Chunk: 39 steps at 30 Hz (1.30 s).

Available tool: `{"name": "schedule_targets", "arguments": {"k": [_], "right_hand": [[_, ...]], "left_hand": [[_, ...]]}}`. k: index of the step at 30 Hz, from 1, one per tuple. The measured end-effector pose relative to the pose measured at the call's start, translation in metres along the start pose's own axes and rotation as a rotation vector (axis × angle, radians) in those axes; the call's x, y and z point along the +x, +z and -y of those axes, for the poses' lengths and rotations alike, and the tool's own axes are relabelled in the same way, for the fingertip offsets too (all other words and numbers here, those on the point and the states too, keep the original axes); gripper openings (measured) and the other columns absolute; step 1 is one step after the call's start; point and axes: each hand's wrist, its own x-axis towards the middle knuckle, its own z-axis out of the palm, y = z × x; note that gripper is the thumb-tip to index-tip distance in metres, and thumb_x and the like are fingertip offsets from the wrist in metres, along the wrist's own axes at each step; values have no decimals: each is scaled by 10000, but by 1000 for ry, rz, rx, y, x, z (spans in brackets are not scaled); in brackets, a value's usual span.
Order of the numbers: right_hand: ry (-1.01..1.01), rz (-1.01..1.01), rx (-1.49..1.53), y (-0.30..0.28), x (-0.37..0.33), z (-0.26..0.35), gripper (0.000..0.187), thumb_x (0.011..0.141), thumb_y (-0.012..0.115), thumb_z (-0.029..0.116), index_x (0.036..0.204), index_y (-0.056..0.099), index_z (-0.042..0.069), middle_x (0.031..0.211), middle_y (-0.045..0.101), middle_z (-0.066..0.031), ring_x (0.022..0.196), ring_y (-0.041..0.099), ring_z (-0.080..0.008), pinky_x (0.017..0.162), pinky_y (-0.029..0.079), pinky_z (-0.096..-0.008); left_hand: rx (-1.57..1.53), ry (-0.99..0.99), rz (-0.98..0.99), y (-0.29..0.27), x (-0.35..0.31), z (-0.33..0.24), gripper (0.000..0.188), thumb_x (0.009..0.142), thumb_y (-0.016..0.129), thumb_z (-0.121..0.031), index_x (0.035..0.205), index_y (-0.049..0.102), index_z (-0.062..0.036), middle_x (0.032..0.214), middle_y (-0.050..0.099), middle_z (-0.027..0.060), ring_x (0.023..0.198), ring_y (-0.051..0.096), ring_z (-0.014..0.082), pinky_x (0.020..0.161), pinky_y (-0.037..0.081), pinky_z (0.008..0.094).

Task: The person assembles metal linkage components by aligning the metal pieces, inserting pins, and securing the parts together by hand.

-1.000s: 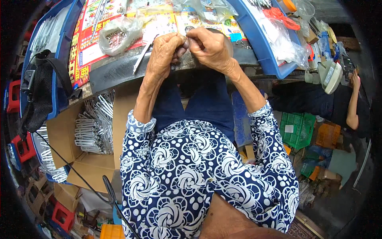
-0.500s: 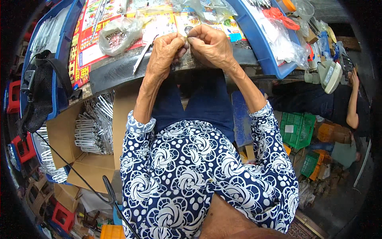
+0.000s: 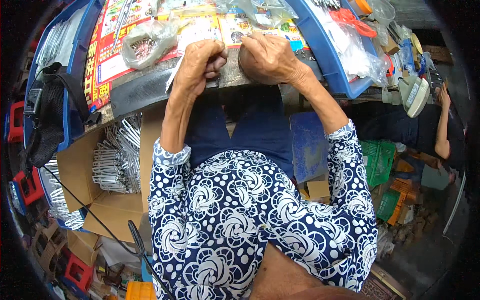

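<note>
My left hand (image 3: 199, 65) is closed, knuckles up, above the near edge of the workbench (image 3: 232, 67). A thin silvery strip (image 3: 172, 76) sticks out beside its wrist. My right hand (image 3: 270, 57) is curled a short way to the right, apart from the left, over the same edge. Whatever lies within either set of fingers is hidden or too small to make out. Left of my left hand, a clear plastic bag (image 3: 148, 45) of small metal parts rests on red and yellow printed sheets (image 3: 112, 57).
Blue trays stand at the left (image 3: 76, 75) and right (image 3: 345, 85) of the bench. Below the bench, an open cardboard box (image 3: 112, 207) holds many metal pieces (image 3: 117, 165). A black mesh strap (image 3: 50, 110) hangs at the left. Another person's arm (image 3: 443, 125) shows at far right.
My hands were together with fingertips meeting; now they have moved apart, the right one going right and the left slightly left. The silvery strip is now more covered by my left hand.
</note>
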Motion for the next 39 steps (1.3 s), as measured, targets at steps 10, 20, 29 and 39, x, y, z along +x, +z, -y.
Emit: {"name": "schedule_targets", "arguments": {"k": [10, 20, 29, 39], "right_hand": [[801, -18, 677, 12, 4, -3, 97, 766, 545, 69, 797, 534, -22, 648, 576, -63, 555, 542, -92, 512, 433, -205], [1038, -110, 1168, 10, 11, 0, 98, 764, 545, 55, 815, 555, -29, 666, 579, -53, 543, 531, -71, 496, 420, -176], [928, -3, 686, 0, 27, 33, 105, 779, 540, 71, 826, 536, -22, 631, 555, -8, 548, 515, -46, 480, 403, -181], [588, -187, 541, 13, 18, 34, 130, 731, 566, -15, 860, 571, -19, 710, 588, -96, 591, 560, -132, 525, 435, -237]], "left_hand": [[1034, 436, -385, 3, 15, 7, 195, 799, 497, -161, 772, 602, 1, 558, 547, 59, 506, 525, 170, 491, 423, 279], [1269, 589, -409, 10, 19, 18, 142, 754, 539, -102, 822, 596, 8, 746, 597, 188, 690, 595, 303, 636, 460, 347], [456, 392, -321, 15, 8, 14, 129, 748, 568, -98, 756, 604, 26, 585, 584, 52, 520, 515, 84, 474, 404, 220], [62, 177, -256, 13, 0, 10, 145, 792, 563, -120, 797, 572, 24, 600, 538, 25, 448, 403, 32, 393, 292, 153]]}}
